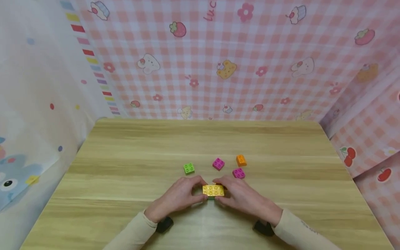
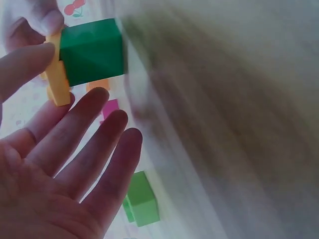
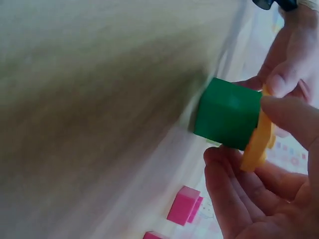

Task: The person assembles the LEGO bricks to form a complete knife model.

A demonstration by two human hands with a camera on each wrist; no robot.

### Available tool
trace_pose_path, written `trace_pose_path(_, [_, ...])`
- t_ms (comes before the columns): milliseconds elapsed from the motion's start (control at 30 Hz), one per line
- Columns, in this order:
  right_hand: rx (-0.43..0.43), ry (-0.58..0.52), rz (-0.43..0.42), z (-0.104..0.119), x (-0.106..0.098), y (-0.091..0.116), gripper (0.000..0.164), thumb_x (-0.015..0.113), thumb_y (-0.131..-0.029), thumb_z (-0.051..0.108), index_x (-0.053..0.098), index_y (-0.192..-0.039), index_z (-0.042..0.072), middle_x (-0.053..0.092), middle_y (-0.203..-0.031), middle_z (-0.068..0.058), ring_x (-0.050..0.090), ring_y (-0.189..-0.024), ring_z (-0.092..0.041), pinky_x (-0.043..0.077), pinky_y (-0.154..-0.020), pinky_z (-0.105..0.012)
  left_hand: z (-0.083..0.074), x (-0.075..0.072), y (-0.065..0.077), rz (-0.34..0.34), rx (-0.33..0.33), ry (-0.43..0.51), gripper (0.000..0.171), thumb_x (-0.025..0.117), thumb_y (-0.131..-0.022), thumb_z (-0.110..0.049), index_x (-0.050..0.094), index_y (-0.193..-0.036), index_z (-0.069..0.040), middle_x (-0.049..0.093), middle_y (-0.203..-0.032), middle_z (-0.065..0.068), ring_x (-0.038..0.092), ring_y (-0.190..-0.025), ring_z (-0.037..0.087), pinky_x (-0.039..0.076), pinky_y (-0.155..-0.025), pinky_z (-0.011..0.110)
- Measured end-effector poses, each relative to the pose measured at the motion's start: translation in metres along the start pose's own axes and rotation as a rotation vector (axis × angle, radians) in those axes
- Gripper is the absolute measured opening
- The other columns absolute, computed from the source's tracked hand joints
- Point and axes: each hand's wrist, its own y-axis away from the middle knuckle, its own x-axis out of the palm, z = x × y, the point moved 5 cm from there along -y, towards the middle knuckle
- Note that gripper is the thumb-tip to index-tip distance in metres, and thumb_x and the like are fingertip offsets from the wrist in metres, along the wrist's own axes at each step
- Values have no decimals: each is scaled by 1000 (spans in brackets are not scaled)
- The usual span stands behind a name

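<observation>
A flat yellow building brick [image 1: 213,190] with two rows of studs lies on top of a taller dark green brick [image 2: 93,52], near the front middle of the table. At its left end, my left hand [image 1: 182,195] pinches the yellow brick between thumb and index finger. The right hand [image 1: 245,197] pinches the right end the same way. In the left wrist view the other left fingers stretch out, away from the bricks. The right wrist view shows the green brick [image 3: 230,113] beneath the yellow one [image 3: 257,144], whose ends overhang it.
Behind the hands lie a light green brick [image 1: 189,168], a magenta brick [image 1: 218,164], another magenta brick [image 1: 239,173] and an orange brick [image 1: 241,160]. The wooden table [image 1: 140,146] meets a checked pink cloth [image 1: 206,69] at the back.
</observation>
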Motion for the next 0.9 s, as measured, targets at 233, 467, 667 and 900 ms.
trace_pose_path(233, [29, -35, -81, -12, -21, 11, 53, 76, -96, 38, 62, -139, 11, 64, -136, -6, 64, -116, -25, 56, -97, -49, -2, -1, 2, -5, -4, -18, 28, 82, -89, -29, 71, -111, -15, 73, -100, -5, 56, -75, 8, 50, -73, 27])
trace_pose_path(467, [-41, 27, -131, -33, -39, 14, 49, 77, -95, 29, 63, -137, 7, 62, -142, -9, 59, -129, -30, 49, -107, -53, -1, 0, 3, -9, -3, -6, 30, 82, -90, -30, 72, -113, -15, 76, -107, -2, 66, -92, 11, 56, -87, 36])
trace_pose_path(667, [-30, 29, -76, -50, -44, 14, 59, 79, -93, 26, 58, -144, 4, 57, -147, -14, 53, -136, -37, 44, -111, -58, 1, 1, 4, -2, -18, 6, 30, 81, -90, -31, 71, -113, -15, 76, -110, -1, 68, -99, 14, 56, -90, 38])
trace_pose_path(900, [7, 58, -36, -60, -46, 16, 59, 79, -93, 24, 58, -145, 6, 58, -147, -14, 54, -135, -36, 44, -111, -57, 2, 1, 2, -9, 5, 8, 30, 82, -90, -30, 71, -113, -14, 77, -110, 1, 70, -102, 16, 56, -91, 39])
